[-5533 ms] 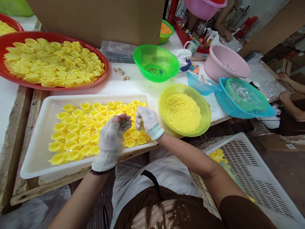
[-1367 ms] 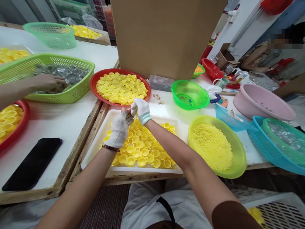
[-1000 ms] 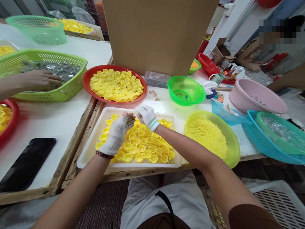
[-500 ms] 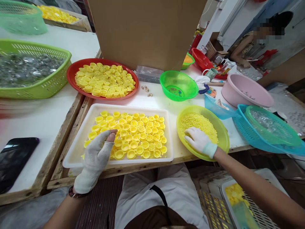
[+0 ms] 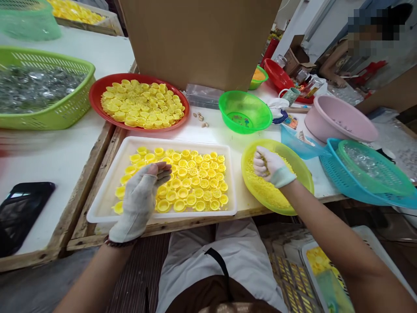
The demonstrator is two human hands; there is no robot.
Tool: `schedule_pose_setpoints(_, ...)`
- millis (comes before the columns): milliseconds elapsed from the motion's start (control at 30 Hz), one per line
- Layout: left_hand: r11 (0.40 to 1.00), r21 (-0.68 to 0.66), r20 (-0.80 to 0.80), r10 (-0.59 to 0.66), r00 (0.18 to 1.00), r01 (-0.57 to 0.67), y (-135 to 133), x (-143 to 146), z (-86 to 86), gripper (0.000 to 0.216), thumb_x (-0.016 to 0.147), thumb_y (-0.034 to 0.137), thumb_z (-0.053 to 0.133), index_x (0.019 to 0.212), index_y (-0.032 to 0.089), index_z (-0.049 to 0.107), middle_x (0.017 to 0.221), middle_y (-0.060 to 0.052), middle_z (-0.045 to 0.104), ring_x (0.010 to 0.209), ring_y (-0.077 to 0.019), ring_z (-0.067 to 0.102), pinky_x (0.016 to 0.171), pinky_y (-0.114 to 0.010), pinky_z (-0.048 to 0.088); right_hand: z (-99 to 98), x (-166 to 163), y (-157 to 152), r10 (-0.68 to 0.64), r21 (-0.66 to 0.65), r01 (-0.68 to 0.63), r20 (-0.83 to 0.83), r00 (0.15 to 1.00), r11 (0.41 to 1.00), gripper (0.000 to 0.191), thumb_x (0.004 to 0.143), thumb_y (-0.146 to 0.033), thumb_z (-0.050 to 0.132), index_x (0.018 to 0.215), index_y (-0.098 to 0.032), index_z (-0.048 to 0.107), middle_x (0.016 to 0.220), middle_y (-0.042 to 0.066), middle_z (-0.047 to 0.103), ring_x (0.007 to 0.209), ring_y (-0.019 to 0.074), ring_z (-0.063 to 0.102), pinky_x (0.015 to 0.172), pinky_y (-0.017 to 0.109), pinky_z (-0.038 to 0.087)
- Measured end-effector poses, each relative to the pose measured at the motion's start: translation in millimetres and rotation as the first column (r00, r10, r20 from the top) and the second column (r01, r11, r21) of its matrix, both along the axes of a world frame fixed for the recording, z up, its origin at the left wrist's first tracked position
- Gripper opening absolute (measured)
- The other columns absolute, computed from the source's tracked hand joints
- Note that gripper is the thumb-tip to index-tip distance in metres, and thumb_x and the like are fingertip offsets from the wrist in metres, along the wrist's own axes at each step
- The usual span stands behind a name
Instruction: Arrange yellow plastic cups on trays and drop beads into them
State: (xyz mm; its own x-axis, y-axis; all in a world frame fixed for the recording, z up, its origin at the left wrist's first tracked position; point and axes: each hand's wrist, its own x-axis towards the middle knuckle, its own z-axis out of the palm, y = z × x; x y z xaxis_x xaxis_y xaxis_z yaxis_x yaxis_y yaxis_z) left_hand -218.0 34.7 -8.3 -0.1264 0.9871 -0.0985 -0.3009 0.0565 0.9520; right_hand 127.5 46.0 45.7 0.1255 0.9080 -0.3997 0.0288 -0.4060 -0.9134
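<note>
Above the right part of a shallow white rectangular plastic tray (image 5: 177, 141), the left hand (image 5: 138, 198), in a pale glove with bare fingertips and a dark beaded bracelet (image 5: 120, 242) at the wrist, hangs with its fingers partly bent; its palm side is hidden, so I cannot tell how nearly it closes or whether it holds anything. Over a round translucent yellow plastic basin (image 5: 304, 182), the right hand (image 5: 267, 164), in a white glove with a pale green cuff, is curled into a fist; its contents are unclear.

Many small round yellow plastic cups (image 5: 182, 192) lie spread across the tray, mostly mouth up, near the left hand. The basin, just right of the tray, holds a bed of tiny yellow granules (image 5: 267, 191) beneath the right hand.

Behind the tray, a red oval plastic dish (image 5: 97, 103) is heaped with more yellow cups. To its right are a few brown-and-white nut-like pieces (image 5: 200, 117), then a bright green plastic bowl (image 5: 244, 113). A tall brown cardboard sheet (image 5: 202, 43) stands behind these. Farther right sit a pale pink plastic basin (image 5: 340, 119) and a blue perforated plastic basket (image 5: 339, 178). At far left lies a black phone (image 5: 24, 213).
</note>
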Motion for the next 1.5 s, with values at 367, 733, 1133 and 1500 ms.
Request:
schedule_pose_setpoints(367, 0.998, 0.063, 0.145, 0.001, 0.989, -0.011, 24, 18, 7.4, 0.039, 0.085, 0.053, 0.068, 0.099, 0.017, 0.073, 0.102, -0.009, 0.073, 0.099, -0.0216, 0.069, 0.094, -0.039, 0.055, -51.6, -213, 38, 0.028, 0.169, 0.057, -0.46, 0.887, 0.984, 0.035, 0.089, -0.043, 0.061, 0.067, -0.021, 0.044, 0.049, -0.008, 0.042, 0.036, 0.0061, 0.036, 0.035, 0.019, 0.027)
schedule_pose_setpoints(733, 0.993, 0.062, 0.017, 0.097, 0.995, -0.097, 6, -4, -16.7, 0.04, 0.09, 0.052, 0.062, 0.107, 0.018, 0.073, 0.108, -0.009, 0.074, 0.103, -0.0213, 0.07, 0.094, -0.039, 0.056, -59.8, -223, 74, 0.093, 0.348, 0.036, -0.345, 0.934, 0.937, 0.043, 0.094, -0.056, 0.054, 0.07, -0.022, 0.043, 0.049, -0.007, 0.046, 0.041, 0.0081, 0.042, 0.041, 0.022, 0.035)
schedule_pose_setpoints(1133, 0.972, 0.14, -0.102, 0.204, 0.974, -0.189, -8, -28, -11.2, 0.035, 0.094, 0.047, 0.059, 0.111, 0.021, 0.073, 0.114, -0.008, 0.072, 0.106, -0.0203, 0.069, 0.104, -0.041, 0.054, -68.1, -256, 98, 0.188, 0.374, -0.013, -0.435, 0.881, 0.927, 0.023, 0.089, -0.038, 0.056, 0.076, -0.022, 0.048, 0.057, -0.007, 0.047, 0.045, 0.0071, 0.041, 0.044, 0.02, 0.037)
schedule_pose_setpoints(1500, 0.982, 0.179, -0.723, 0.092, 0.685, 0.056, 5, -40, -14.1, 0.041, 0.096, 0.049, 0.05, 0.115, 0.019, 0.071, 0.119, -0.011, 0.074, 0.111, -0.0274, 0.068, 0.102, -0.046, 0.053, 0.6, -166, 79, 0.094, 0.15, -0.021, -0.498, 0.862, 0.988, 0.031, 0.093, -0.041, 0.052, 0.073, -0.024, 0.035, 0.049, -0.012, 0.021, 0.04, 0.0065, 0.012, 0.038, 0.022, 0.011)
